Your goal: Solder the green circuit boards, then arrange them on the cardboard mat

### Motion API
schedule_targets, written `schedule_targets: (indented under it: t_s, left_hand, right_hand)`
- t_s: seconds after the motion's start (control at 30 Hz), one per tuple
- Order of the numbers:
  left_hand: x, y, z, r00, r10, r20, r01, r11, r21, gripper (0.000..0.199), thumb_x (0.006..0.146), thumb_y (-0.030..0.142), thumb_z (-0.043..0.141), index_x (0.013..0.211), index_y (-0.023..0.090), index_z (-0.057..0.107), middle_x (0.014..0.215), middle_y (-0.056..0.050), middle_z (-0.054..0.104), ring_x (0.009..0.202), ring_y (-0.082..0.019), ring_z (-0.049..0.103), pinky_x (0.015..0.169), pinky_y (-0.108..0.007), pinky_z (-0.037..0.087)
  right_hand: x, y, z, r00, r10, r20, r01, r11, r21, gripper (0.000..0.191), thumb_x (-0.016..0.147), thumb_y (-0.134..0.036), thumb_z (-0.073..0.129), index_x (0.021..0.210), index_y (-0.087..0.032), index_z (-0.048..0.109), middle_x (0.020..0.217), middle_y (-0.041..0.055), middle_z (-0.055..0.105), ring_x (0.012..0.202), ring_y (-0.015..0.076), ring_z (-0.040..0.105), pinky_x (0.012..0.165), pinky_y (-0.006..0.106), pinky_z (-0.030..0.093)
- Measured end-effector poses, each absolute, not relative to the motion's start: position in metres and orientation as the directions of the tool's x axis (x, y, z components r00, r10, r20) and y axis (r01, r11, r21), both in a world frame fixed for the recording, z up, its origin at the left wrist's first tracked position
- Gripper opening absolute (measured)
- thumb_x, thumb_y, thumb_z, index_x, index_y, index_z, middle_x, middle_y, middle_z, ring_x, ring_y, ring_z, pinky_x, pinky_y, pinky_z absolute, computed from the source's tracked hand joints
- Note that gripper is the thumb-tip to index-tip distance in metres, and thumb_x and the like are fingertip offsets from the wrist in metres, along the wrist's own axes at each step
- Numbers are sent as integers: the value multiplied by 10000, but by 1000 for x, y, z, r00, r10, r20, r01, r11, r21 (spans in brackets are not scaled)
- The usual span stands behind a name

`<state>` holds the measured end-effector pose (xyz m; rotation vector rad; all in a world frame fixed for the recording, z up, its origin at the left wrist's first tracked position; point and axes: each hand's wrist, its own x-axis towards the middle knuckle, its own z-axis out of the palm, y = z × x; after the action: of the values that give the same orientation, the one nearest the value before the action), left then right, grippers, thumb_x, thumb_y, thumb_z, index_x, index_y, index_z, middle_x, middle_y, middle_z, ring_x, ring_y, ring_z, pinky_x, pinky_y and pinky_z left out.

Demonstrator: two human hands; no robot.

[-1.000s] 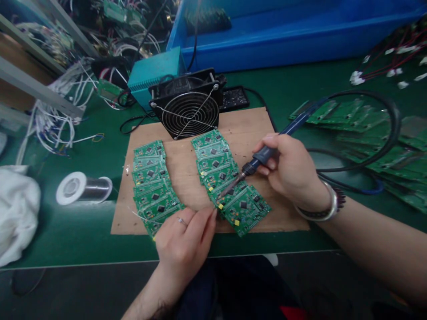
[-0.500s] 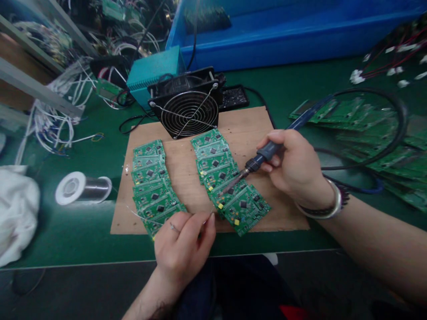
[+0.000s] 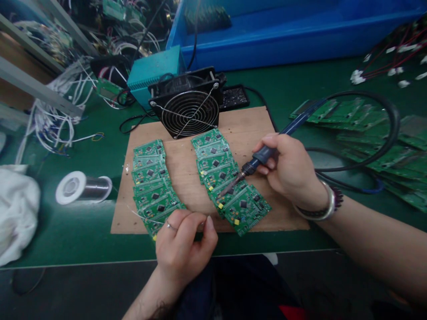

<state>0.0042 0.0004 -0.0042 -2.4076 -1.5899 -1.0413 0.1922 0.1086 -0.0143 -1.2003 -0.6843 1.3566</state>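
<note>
My right hand (image 3: 288,166) grips a soldering iron (image 3: 263,154) by its dark blue handle, tip pointing down and left. The tip is at the lower part of the right row of green circuit boards (image 3: 222,175), close to a yellow component; whether it touches cannot be made out. My left hand (image 3: 183,244) is closed in a pinch on thin solder wire (image 3: 143,216), which trails left over the left row of circuit boards (image 3: 155,195). The wire's end at the fingertips is hardly visible. Both rows overlap like shingles on a cardboard sheet (image 3: 187,178).
A solder spool (image 3: 83,187) lies left of the cardboard. Behind it stand a black fan (image 3: 188,106), a teal box (image 3: 155,71) and a blue bin (image 3: 283,40). More boards (image 3: 373,142) and the iron's looping cable (image 3: 393,120) occupy the right; a white cloth (image 3: 16,213) lies far left.
My left fingertips have drawn slightly down from the right row of boards. My right hand and the iron have shifted slightly left and down.
</note>
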Motion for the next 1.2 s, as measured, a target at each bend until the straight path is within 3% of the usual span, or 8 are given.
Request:
schedule_targets:
  t_s: [0.23,0.37,0.8,1.2]
  left_hand:
    - [3,-1,-3,225,787,574,836,-458,301,153,835,61,590,771,189,538,642,36,580,569,-84,575,551,-184,485]
    - [3,-1,-2,203,789,579,832,-451,323,165,835,53,594,763,191,538,639,33,580,580,-83,578,528,-177,469]
    - [5,2,-1,229,790,568,826,-467,317,167,833,56,591,756,188,526,640,35,566,569,-76,553,501,-176,439]
    - [6,2,-1,220,795,565,822,-464,332,177,823,50,591,739,190,523,638,37,553,554,-76,542,524,-172,467]
  right_hand:
    - [193,109,-12,184,955,-233,-361,-154,-920,166,562,-323,591,433,-219,577,340,-59,286,328,59,261,311,214,202]
    - [197,110,-12,206,961,-182,-358,-99,-928,168,586,-324,597,450,-227,575,354,-53,284,339,64,256,318,227,206]
    - [192,107,-16,189,957,-221,-347,-146,-927,197,674,-259,547,484,-207,556,379,-57,267,346,65,244,307,209,228]
    - [192,110,-19,158,974,-163,-352,-98,-931,189,591,-334,624,461,-242,521,381,-48,320,351,79,282,329,216,239]
